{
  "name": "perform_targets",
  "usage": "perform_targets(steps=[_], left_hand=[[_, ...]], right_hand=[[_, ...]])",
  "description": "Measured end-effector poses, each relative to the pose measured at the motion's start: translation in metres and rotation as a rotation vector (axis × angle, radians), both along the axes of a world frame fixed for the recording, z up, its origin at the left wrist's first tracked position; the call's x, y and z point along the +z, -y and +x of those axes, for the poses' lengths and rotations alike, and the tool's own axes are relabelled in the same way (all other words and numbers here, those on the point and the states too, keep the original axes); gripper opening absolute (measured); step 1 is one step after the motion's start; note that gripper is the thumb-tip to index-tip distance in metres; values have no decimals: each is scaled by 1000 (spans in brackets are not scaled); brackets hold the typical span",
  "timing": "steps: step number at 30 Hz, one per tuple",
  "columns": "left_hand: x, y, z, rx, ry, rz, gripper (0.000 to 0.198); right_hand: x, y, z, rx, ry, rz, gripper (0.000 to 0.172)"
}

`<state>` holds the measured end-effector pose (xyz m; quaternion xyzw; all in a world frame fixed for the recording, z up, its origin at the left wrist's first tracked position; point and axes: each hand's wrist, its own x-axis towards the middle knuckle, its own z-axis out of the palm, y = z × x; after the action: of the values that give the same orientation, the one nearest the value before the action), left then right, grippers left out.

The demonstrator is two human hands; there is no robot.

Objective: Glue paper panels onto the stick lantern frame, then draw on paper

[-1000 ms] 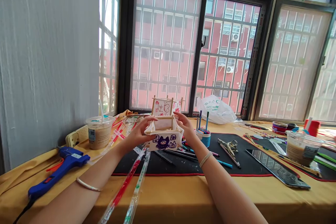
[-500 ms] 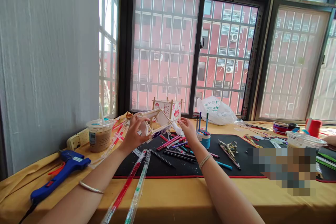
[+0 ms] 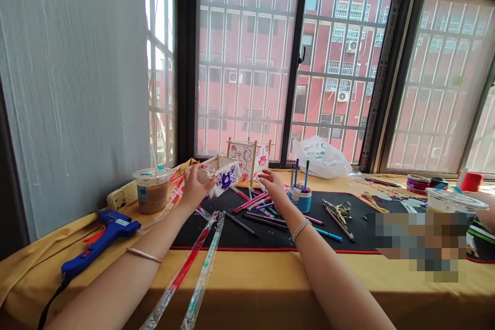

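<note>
My left hand (image 3: 195, 185) is closed on the near end of a small stick-framed lantern (image 3: 226, 177) with white panels. Its side toward me carries a dark purple drawing, and the top looks hollow. My right hand (image 3: 275, 190) is raised to the right of it, apart from the lantern, fingertips pinched on a small white piece (image 3: 262, 183) that may be tissue or cloth. Just behind stands another stick-framed lantern (image 3: 247, 161), upright, painted with pink flowers and red characters. Several markers (image 3: 251, 202) lie below my hands on a black mat (image 3: 232, 242).
A blue glue gun (image 3: 104, 237) and an iced drink cup (image 3: 151, 191) stand at left. A blue pen pot (image 3: 300, 200), a gold hair claw (image 3: 340, 211) and a plastic bag (image 3: 323, 157) are at right. Wrapped strips (image 3: 204, 273) overhang the front edge. Another person's hand (image 3: 477, 203) shows far right.
The lantern in my left hand has been turned, so its purple-drawn side now faces me more upright. My right hand stays close by. The view has shifted slightly.
</note>
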<state>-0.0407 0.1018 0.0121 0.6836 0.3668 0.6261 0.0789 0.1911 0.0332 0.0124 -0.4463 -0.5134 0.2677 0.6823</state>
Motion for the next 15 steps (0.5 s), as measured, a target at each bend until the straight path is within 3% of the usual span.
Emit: perform_targets(steps=[9, 15], left_hand=[[-24, -9, 18, 102, -140, -138, 50], [-28, -3, 19, 126, -207, -162, 66]], right_hand=[[-5, 2, -3, 11, 42, -63, 34], [-10, -4, -2, 8, 53, -60, 35]])
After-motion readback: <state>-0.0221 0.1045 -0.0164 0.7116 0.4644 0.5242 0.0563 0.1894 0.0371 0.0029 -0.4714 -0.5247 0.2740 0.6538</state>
